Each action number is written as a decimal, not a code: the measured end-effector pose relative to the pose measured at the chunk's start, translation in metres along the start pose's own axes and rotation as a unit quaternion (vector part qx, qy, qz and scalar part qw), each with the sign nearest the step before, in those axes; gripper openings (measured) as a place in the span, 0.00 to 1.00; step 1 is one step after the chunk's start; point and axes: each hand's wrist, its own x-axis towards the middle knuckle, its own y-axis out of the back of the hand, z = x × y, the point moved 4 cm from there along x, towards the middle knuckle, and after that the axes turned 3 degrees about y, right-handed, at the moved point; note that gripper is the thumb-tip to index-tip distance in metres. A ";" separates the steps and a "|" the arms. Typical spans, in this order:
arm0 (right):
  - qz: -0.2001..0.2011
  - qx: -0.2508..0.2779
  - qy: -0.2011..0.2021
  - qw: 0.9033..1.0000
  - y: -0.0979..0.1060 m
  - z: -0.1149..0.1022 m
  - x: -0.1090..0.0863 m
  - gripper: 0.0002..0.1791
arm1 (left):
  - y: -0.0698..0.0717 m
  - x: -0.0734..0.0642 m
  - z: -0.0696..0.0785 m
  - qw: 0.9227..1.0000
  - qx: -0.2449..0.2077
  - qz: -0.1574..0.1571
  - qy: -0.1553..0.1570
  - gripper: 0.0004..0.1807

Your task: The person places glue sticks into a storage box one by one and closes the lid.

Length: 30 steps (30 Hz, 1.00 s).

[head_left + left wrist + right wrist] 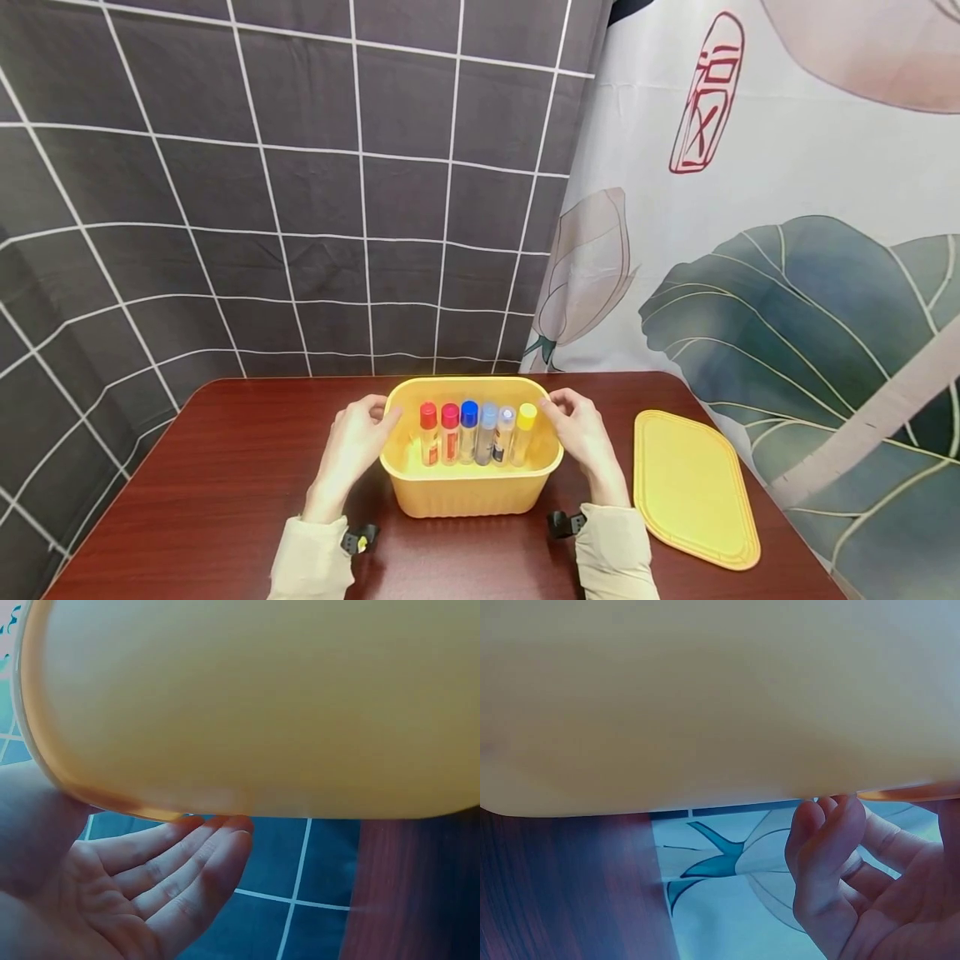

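Note:
A yellow plastic bin [471, 497] stands on the table in the head view. Inside it, several clear tubes with coloured caps [476, 433] stand side by side in a row; the caps are red, blue, pale and yellow. My left hand [356, 440] grips the left end of the rim, thumb over the edge and fingers against the outside. At the opposite end my right hand [587, 433] pinches the rim in the same way. Both wrist views show the bin's wall [255, 712] filling the upper part, with fingertips [849, 814] touching it from outside.
To the right of the bin, a yellow lid [697, 487] lies flat on the dark red wooden table [247, 467]. A dark grid-patterned curtain [300, 200] hangs behind. On the right hangs a white cloth with printed leaves [787, 300].

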 end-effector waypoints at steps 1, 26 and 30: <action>0.000 0.000 -0.001 1.000 0.000 0.000 0.000 0.12 | 0.000 0.000 -0.001 1.000 -0.001 0.004 0.001 0.17; -0.003 0.058 -0.048 0.997 0.024 0.007 -0.013 0.20 | -0.002 0.000 -0.005 0.999 -0.016 0.024 0.025 0.15; 0.011 0.018 -0.043 0.999 0.044 0.014 -0.023 0.20 | -0.002 0.000 -0.004 0.999 -0.014 0.023 0.023 0.15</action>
